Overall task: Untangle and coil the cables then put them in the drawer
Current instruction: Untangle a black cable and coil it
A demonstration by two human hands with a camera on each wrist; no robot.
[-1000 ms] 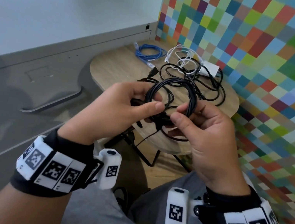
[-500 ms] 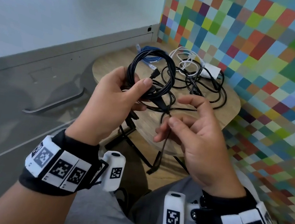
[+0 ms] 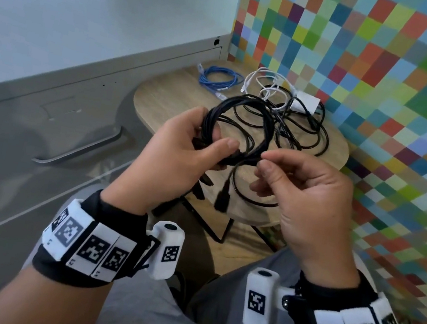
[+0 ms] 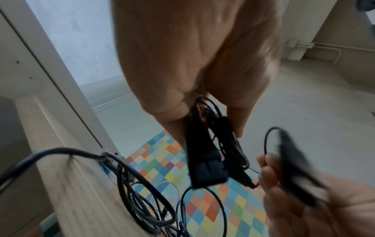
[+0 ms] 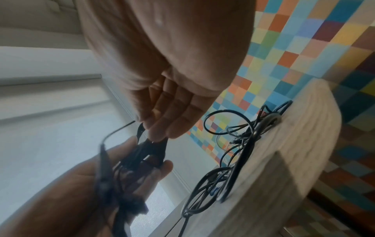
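Observation:
My left hand (image 3: 218, 141) grips a coiled black cable (image 3: 243, 110) above the near edge of the round wooden table (image 3: 166, 97), thumb pressed over the bundle. My right hand (image 3: 264, 161) pinches a strand at the coil's right side between thumb and forefinger. A black plug (image 3: 222, 200) hangs below the coil. In the left wrist view the plug (image 4: 207, 170) dangles under my left fingers (image 4: 239, 121). In the right wrist view my right fingertips (image 5: 162, 131) pinch the black cable (image 5: 150, 150) over my left palm.
A blue cable (image 3: 218, 77), a white cable with its charger (image 3: 304, 103) and a loose black tangle (image 3: 307, 132) lie at the back of the table. To the left stands a grey cabinet with a drawer handle (image 3: 78, 152). A colourful checkered wall rises on the right.
My left hand has lowered the coil and brought it toward the right. My right hand rose from the hanging strand and now pinches at the coil's side.

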